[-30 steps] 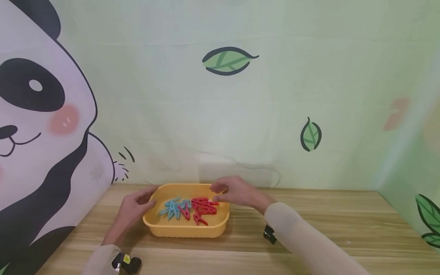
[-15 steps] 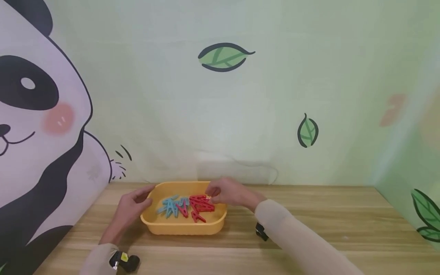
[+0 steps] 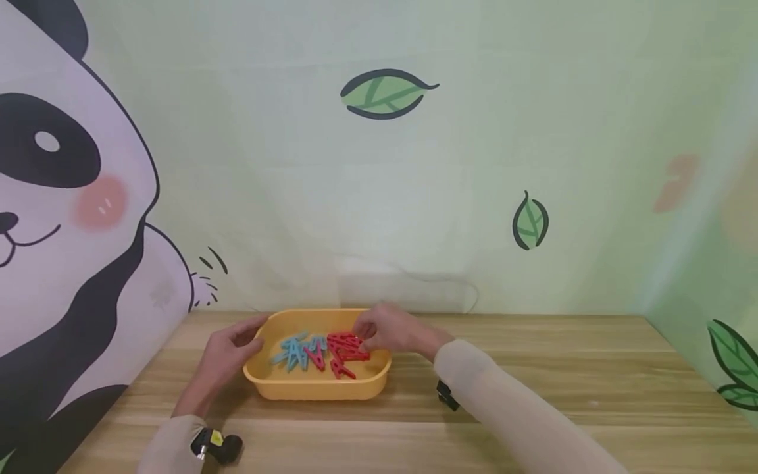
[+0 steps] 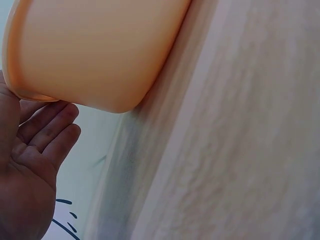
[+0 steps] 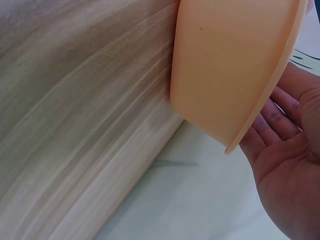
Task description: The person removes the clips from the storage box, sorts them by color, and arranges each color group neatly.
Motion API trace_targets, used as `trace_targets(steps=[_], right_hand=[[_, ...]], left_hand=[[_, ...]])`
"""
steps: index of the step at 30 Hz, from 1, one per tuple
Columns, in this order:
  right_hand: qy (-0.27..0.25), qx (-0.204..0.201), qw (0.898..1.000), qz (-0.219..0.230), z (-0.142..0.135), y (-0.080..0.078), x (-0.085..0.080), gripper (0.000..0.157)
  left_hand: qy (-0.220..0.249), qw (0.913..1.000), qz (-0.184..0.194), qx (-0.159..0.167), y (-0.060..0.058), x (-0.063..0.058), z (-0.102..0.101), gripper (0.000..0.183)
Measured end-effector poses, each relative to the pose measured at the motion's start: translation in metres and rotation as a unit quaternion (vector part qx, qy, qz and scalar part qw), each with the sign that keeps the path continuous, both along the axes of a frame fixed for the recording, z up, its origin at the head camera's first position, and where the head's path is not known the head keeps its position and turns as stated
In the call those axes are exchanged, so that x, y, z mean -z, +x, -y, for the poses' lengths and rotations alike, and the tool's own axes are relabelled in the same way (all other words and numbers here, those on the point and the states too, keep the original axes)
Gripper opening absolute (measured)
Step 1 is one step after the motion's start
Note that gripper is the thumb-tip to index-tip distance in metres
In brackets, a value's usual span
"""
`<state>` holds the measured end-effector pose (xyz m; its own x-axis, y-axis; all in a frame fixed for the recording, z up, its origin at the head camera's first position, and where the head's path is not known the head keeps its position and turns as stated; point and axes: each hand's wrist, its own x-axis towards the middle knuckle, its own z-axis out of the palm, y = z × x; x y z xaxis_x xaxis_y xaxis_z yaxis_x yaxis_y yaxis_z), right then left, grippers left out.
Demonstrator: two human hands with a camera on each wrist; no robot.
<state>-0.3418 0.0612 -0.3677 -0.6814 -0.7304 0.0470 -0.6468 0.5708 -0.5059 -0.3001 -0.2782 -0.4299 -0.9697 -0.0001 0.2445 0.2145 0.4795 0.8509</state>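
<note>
Red clothespins [image 3: 348, 351] are lying in a loose pile inside the yellow basin [image 3: 320, 392], toward its three o'clock end; twelve is pointing away from the person in the head view. The basin is standing upright on the desk [image 3: 533, 375], its long axis running from nine to three. The right hand [image 3: 395, 329] is hanging over the rim at about two o'clock, with thumb and forefinger tips meeting the pile's right edge in that view. From this hand the pile is lying between eight and nine o'clock, right at the tips, so the right hand is being recorded as the nearer. Its thumb and forefinger are standing slightly apart; whether they are pinching a pin, I am not able to tell. One red pin is resting at the pile's near side, its long axis running roughly from ten to four. Blue clothespins [image 3: 294, 354] are lying beyond, at nine o'clock from the red pile, with a single red pin sitting beside them. The left hand [image 3: 226, 347] is touching the rim near ten o'clock, half-open, its fingers relaxing loosely and holding no pin.
</note>
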Motion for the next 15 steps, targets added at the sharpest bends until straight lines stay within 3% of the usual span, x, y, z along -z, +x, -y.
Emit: trace_targets(steps=[15], right_hand=[[0.024, 0.004, 1.000, 0.014, 0.011, -0.004, 0.010, 0.019]], left_hand=[[-0.001, 1.0000, 0.001, -0.002, 0.000, -0.001, -0.001, 0.047]])
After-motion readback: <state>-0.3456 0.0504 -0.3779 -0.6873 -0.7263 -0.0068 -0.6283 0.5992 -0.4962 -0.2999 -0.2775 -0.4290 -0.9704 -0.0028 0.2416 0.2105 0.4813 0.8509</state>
